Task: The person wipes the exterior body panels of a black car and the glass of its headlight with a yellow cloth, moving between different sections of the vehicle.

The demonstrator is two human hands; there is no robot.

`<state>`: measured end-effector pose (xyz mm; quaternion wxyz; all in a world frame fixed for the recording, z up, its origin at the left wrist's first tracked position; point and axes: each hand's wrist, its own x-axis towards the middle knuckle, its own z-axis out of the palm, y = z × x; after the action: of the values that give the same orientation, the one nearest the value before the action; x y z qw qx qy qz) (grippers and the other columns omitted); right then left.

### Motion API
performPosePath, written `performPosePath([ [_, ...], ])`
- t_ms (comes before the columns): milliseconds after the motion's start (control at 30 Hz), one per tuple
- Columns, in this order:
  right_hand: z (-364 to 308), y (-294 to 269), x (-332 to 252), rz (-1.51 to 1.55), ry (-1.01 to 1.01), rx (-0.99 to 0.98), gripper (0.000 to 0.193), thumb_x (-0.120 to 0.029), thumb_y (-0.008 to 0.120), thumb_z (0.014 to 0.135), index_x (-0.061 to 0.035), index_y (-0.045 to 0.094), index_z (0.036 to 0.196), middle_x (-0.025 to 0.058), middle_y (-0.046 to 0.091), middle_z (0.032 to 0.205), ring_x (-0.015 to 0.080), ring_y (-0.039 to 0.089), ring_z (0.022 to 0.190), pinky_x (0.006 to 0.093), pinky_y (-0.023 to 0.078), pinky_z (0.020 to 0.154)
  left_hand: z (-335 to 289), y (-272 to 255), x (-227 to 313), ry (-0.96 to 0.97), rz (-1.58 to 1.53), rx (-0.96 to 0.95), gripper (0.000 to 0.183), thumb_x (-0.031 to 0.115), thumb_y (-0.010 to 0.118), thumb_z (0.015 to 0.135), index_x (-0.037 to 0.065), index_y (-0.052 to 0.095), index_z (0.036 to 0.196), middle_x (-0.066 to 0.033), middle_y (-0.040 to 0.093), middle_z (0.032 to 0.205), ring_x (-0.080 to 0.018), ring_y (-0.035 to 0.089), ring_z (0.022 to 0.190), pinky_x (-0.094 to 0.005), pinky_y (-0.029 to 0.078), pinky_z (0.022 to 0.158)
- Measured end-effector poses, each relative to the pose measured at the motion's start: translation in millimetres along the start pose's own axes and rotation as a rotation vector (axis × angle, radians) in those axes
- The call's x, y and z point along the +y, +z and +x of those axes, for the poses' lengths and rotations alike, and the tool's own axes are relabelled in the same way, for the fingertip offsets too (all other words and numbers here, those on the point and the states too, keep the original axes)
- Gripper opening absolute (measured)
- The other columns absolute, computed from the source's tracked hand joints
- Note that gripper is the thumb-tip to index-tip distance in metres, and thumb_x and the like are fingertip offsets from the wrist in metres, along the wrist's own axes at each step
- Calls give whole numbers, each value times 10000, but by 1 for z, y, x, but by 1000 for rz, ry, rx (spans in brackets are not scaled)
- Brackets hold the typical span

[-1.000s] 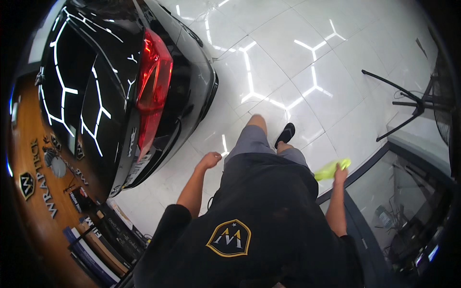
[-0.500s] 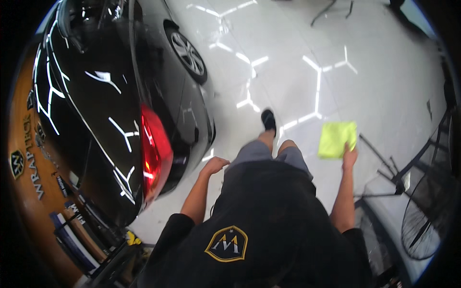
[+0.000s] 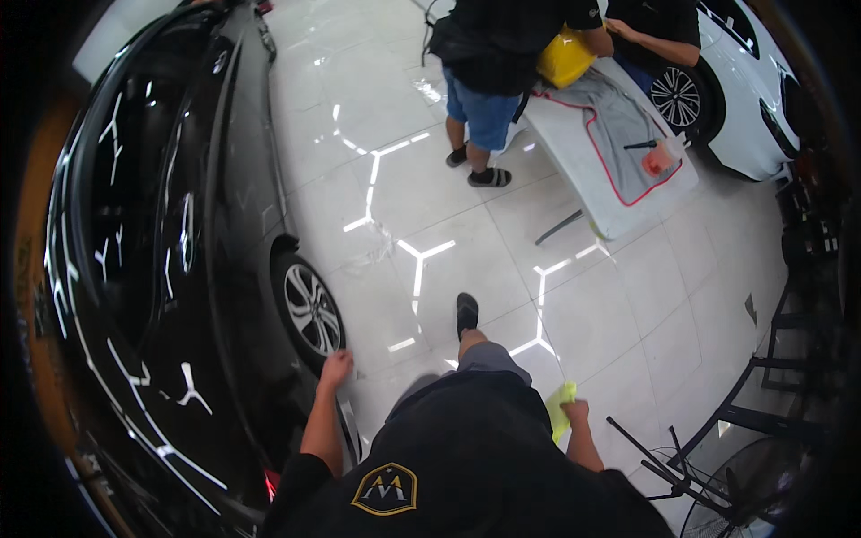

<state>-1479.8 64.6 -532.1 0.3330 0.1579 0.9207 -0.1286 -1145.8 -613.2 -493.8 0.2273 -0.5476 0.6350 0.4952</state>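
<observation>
My right hand [image 3: 577,412] is closed on a yellow-green cloth [image 3: 561,409], which hangs folded beside my right thigh. Nothing shows in my left hand [image 3: 337,368]; its fingers are curled loosely together. That hand hangs at my left side, and in the picture it overlaps the lower edge of the rear wheel [image 3: 311,305] of a glossy black car [image 3: 247,278]. Whether it touches the car, I cannot tell; it looks apart from it.
Ahead on the right, two people [image 3: 489,54] [image 3: 668,31] stand at a white table [image 3: 567,166]. It bears a red-edged grey cloth [image 3: 619,134], a yellow item [image 3: 567,59] and a bottle of pinkish liquid [image 3: 659,161]. Beyond is a white car [image 3: 737,108]. A fan [image 3: 744,484] stands near right.
I have walked forward along the black car; its taillight has dropped to the lower edge. The table, people and white car have come into view. The cloth now hangs closer to my leg.
</observation>
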Motion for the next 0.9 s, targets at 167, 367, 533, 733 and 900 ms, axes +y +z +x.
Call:
performPosePath([
  [167,83,-40,-271,-38,-206,-106,356,-196,776,710,39,733,973,184,733,898,309,726,797,427,573,698,26,25,33,-147,-145,-263,354,298,567,976,16,694,1149,-130,718,1017,-205,690,847,-360,541,711],
  [367,100,-13,-742,-282,-667,-635,384,-175,769,720,-8,732,1064,185,734,973,300,707,873,400,542,810,120,-57,113,-326,-604,-65,384,340,572,981,46,619,1224,-107,706,1017,-227,693,842,-394,547,662],
  [533,73,47,-1037,-169,-944,-744,422,-176,748,731,-5,719,1116,180,733,1017,275,687,941,369,513,865,277,-196,183,494,597,-350,212,248,541,959,64,624,1024,-85,656,885,-241,661,749,-420,528,635],
  [733,52,20,-1298,176,-826,-856,374,-117,711,820,32,688,1162,144,727,1074,230,674,980,352,509,878,460,-489,400,311,330,68,281,222,576,942,-28,679,1017,-205,707,973,-349,689,903,-426,544,787],
  [900,130,27,-1430,1073,-295,-989,348,-66,677,904,81,616,1214,141,688,1158,234,674,1028,350,524,941,590,-708,655,457,-57,370,305,214,577,979,-40,655,1128,-41,610,775,-135,539,713,-317,469,672],
])
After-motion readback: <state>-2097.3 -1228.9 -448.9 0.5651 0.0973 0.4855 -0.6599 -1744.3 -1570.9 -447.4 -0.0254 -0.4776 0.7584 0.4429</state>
